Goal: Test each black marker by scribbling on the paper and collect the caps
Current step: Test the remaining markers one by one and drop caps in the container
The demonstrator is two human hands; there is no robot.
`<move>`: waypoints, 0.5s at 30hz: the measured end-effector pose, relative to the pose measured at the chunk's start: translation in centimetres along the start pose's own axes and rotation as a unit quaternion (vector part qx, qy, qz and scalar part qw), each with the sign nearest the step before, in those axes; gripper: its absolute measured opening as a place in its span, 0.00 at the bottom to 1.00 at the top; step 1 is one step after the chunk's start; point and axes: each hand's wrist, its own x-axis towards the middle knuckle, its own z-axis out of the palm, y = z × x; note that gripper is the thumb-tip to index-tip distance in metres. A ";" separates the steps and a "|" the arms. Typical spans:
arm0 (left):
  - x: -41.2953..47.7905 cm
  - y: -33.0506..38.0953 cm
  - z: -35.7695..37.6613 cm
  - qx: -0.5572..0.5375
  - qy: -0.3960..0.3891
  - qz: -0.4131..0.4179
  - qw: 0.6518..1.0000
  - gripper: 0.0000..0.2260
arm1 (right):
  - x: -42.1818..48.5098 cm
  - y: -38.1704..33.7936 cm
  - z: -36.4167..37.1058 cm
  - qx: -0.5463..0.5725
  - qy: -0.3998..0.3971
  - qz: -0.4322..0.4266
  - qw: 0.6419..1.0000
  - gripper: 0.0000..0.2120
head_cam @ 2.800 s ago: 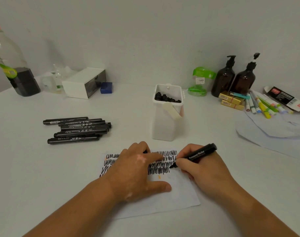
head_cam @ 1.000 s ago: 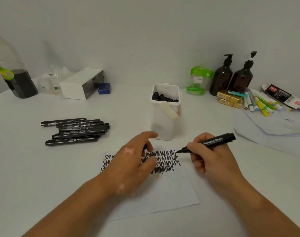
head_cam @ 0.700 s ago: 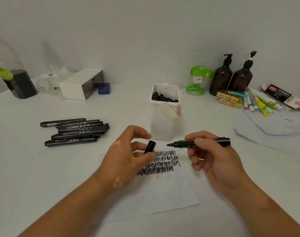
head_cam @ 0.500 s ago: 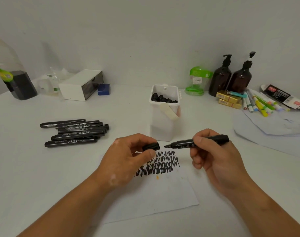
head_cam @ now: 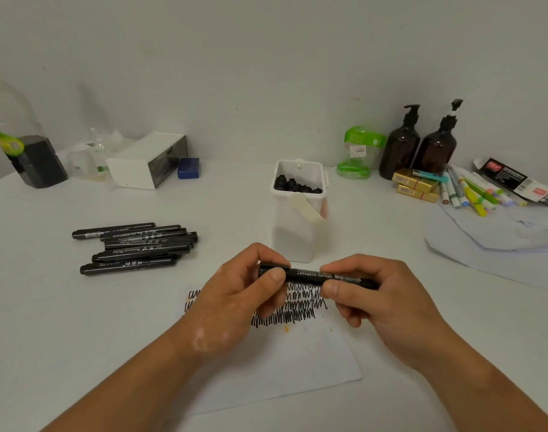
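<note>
Gripping slim black marker (head_cam: 316,274) horizontally, both hands, over scribbled white paper (head_cam: 297,363)

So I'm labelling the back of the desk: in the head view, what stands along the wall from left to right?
Plastic bottle → white box → blue block → green-lidded container → two brown pump bottles → coloured markers.

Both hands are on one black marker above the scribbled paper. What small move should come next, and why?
Probably press the cap fully home, then lay the marker with the pile of markers: the left hand holds the cap end, the right hand the barrel.
</note>
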 end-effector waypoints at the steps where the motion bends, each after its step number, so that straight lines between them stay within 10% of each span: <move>1: 0.0 -0.1 0.1 -0.014 -0.002 -0.006 1.000 0.09 | -0.1 0.0 0.2 -0.013 -0.004 -0.004 1.000 0.11; 15: -0.3 0.8 1.9 -0.123 0.025 -0.040 0.991 0.12 | -0.8 -0.7 2.6 -0.117 0.092 -0.077 0.986 0.04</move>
